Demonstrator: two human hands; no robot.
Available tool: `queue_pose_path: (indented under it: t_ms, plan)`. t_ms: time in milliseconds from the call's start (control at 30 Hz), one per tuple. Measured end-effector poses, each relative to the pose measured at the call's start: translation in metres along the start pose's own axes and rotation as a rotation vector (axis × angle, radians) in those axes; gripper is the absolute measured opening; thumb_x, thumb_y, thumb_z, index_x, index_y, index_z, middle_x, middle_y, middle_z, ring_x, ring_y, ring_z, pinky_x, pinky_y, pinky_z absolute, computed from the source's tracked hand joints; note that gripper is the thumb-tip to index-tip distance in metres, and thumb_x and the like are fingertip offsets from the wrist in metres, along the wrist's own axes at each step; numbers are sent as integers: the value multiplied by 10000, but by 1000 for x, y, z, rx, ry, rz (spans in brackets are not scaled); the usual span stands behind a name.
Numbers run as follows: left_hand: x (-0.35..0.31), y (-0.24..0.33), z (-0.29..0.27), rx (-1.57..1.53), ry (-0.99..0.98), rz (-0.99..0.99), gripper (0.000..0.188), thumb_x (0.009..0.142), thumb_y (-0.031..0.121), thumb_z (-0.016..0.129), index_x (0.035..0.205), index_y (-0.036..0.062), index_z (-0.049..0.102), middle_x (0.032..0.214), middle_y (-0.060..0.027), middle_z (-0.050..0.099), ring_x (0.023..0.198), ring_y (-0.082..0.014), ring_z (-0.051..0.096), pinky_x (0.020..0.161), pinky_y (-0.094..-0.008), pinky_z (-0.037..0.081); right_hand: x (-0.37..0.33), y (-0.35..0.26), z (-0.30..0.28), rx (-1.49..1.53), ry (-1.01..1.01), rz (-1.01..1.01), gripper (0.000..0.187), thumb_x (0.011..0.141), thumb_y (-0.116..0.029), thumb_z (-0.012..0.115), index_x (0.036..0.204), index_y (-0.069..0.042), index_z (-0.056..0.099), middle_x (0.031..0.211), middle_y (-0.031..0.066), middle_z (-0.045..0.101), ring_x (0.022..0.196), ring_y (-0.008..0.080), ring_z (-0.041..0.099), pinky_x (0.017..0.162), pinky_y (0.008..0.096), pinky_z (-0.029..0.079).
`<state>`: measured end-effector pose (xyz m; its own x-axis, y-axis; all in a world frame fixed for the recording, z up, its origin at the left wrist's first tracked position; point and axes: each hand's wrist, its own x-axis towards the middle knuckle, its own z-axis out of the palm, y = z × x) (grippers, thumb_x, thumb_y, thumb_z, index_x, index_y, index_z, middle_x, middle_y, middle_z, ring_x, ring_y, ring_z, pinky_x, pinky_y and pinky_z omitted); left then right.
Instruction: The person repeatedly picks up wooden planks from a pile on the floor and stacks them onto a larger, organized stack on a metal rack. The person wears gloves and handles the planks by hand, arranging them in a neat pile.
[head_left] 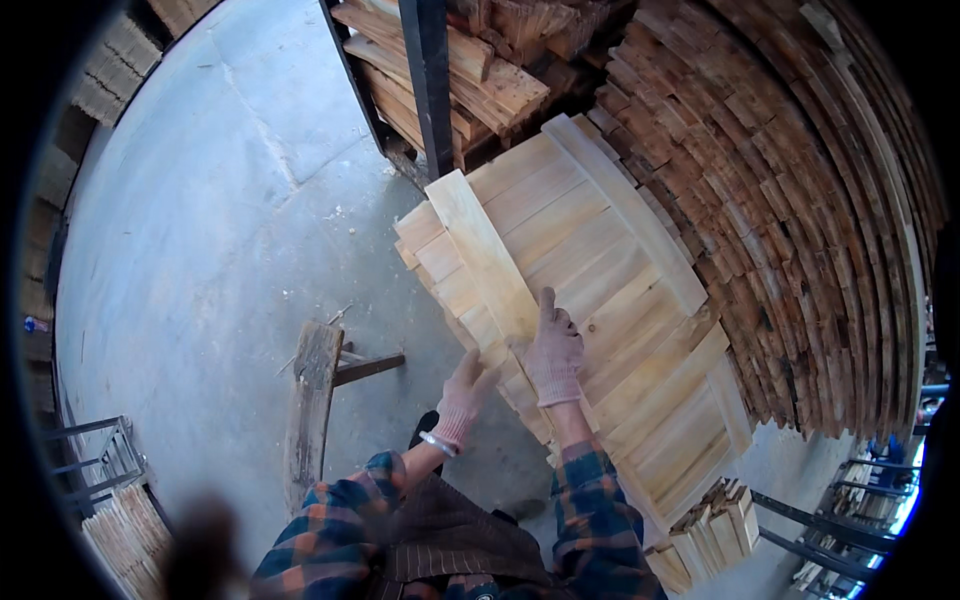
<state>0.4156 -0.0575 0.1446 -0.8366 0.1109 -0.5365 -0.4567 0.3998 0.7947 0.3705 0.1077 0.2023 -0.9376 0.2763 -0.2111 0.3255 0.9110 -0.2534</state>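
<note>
My right hand (553,358), in a pale pinkish knit glove, rests at the near end of a light wooden board (482,250). Its index finger points away from me and the thumb is out to the left. That board lies crosswise over a stack of pale planks (575,255) set side by side. Close to the stack's left edge is my left hand (464,400), gloved alike, with thumb and fingers apart. Whether its fingertips touch the wood I cannot tell. Another crosswise board (630,215) lies along the stack's far right side.
A tall curved-looking wall of stacked brown wood (760,200) borders the right. Beyond the planks, a dark metal post (427,90) stands before a rack of rough boards (480,85). A worn wooden bench (312,400) stands left on the concrete floor (200,260). Short wood pieces (715,530) sit lower right.
</note>
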Motion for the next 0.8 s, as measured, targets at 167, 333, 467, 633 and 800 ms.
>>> queue_pose_path:
  t_ms: [167,333,467,633,800]
  plan:
    - [-1,12,-7,-27,-58,-88,625,875,367,633,1371,25,470,1241,-217,607,1149,-320,595,951,-372,462,1,-7,18,-212,35,-85,877,712,-266,739,1442,-82,289,1067,197,559,876,355,606,790,421,482]
    - [12,0,-8,-80,-33,38,593,875,329,632,1359,19,485,1221,-212,621,1119,-309,614,933,-356,475,8,-12,5,-76,-68,-132,982,669,-290,765,1470,-85,236,1089,222,539,929,351,587,806,420,471]
    - [14,11,0,92,-112,51,650,840,329,659,1368,6,462,1247,-219,599,1133,-313,600,947,-373,469,14,3,11,23,-138,-53,1116,620,-310,820,1501,-84,173,1164,256,525,1028,375,571,882,439,470]
    - [26,77,12,963,-279,867,707,804,353,670,1398,62,418,1369,-197,478,1340,-321,401,1097,-452,327,-9,60,-28,533,-155,72,1110,585,-256,829,1502,-88,226,1248,290,519,1124,419,547,960,424,459]
    - [113,56,30,1151,-381,1322,757,670,500,672,1303,139,466,1174,-88,481,1182,-308,417,1108,-512,256,-115,119,-60,488,24,418,1098,599,-259,829,1509,-102,236,1291,283,497,1178,428,514,985,436,438]
